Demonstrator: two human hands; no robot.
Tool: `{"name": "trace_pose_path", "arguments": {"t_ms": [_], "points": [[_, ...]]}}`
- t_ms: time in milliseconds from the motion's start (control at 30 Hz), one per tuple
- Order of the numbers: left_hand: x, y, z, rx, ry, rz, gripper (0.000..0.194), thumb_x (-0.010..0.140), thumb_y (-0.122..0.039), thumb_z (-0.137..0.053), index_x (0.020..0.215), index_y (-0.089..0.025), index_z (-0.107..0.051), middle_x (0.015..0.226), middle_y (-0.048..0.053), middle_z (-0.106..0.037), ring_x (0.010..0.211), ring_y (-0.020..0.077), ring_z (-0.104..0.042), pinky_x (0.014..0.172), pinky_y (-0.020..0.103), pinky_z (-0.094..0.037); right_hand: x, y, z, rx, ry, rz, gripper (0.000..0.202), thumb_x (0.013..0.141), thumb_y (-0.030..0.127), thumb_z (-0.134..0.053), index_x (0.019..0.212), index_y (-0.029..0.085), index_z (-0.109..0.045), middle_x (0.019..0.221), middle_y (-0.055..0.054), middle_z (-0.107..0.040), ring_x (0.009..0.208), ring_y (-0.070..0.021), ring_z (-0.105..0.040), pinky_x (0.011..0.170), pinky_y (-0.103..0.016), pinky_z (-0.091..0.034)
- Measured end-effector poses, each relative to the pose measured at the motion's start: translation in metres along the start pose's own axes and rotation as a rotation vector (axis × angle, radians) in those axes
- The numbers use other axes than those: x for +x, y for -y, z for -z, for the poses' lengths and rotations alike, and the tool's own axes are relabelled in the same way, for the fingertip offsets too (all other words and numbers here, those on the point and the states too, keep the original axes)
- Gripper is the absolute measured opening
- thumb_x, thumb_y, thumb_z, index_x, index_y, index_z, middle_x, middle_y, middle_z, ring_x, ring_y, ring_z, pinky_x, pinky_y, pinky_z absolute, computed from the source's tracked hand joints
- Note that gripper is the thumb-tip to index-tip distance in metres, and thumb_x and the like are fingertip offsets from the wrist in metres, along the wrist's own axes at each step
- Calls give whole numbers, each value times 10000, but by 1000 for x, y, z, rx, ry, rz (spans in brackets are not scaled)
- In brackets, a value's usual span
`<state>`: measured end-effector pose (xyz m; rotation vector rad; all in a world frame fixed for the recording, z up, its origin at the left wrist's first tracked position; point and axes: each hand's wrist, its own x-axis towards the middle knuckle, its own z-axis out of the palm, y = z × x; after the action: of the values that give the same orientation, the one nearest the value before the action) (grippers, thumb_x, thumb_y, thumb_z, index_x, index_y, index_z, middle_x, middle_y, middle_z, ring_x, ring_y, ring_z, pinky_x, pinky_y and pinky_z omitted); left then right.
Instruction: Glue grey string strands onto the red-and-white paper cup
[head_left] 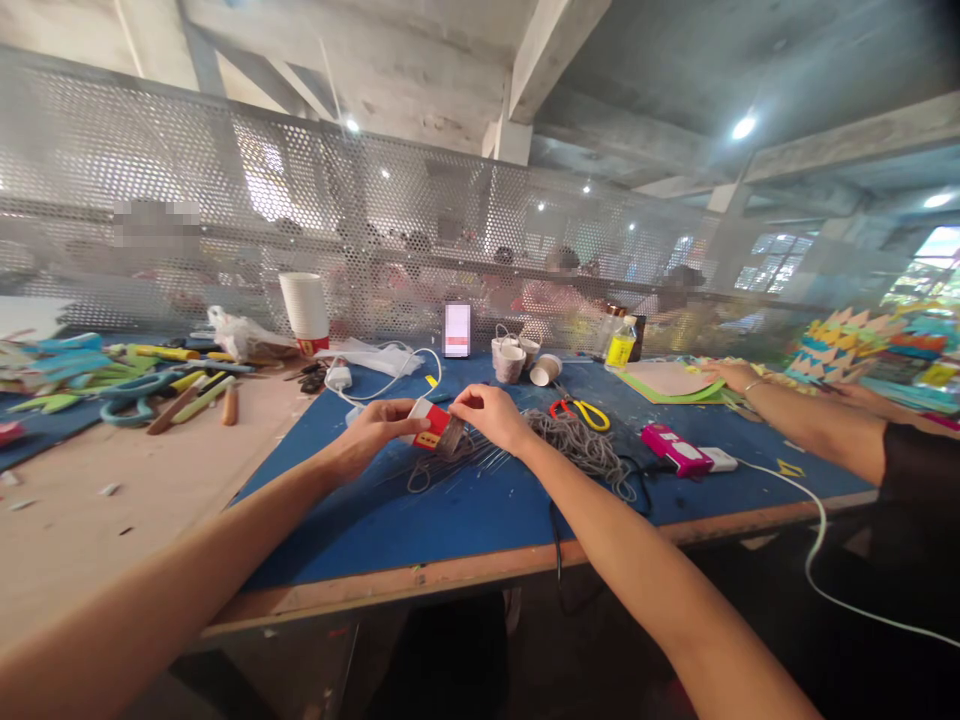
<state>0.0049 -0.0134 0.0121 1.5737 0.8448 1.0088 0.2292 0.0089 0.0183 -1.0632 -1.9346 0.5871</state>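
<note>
In the head view, my left hand [371,428] is gripping a red-and-white paper cup [429,420], which is tilting sideways above the middle of the blue worktop [420,535]. My right hand [491,412] is bending its fingers in at the cup's cord-wrapped end; I cannot tell whether they are pinching anything. Bare blue surface is lying between the cup and the worktop's front edge, giving my wrists open room there. Rightward, a heap of gray cord [574,445] is crowding my right wrist, with scissors [589,413] lying just behind it and a pink box [675,450] farther right. Behind my hands, small cups [509,363] are standing near the perforated screen [420,230]. A co-worker's hand [731,377] is resting well apart, by stacked paper sheets [660,383].
</note>
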Motion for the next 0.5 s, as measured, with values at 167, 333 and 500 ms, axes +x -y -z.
{"name": "trace_pose_path", "arguments": {"t_ms": [167, 333, 500], "points": [[-1, -2, -1, 3, 0, -1, 281, 765, -397, -842, 940, -176, -833, 847, 56, -797, 784, 227, -687, 773, 341, -494, 1, -1, 0, 5, -1, 2, 116, 887, 252, -732, 787, 193, -722, 824, -12, -772, 784, -168, -708, 778, -273, -515], [0, -1, 0, 12, -3, -7, 287, 761, -410, -844, 941, -185, -836, 854, 53, -802, 797, 237, -699, 789, 349, -504, 3, -4, -1, -1, -2, 6, 115, 885, 253, -734, 787, 194, -730, 822, -10, -770, 775, -164, -699, 778, -272, -513], [2, 4, 4, 19, 16, -29, 305, 796, -399, -821, 1008, -180, -832, 925, 73, -811, 851, 262, -717, 834, 383, -527, 4, -5, -2, -19, -34, 4, 123, 891, 271, -739, 800, 188, -748, 827, -13, -758, 781, -165, -684, 786, -272, -507]]}}
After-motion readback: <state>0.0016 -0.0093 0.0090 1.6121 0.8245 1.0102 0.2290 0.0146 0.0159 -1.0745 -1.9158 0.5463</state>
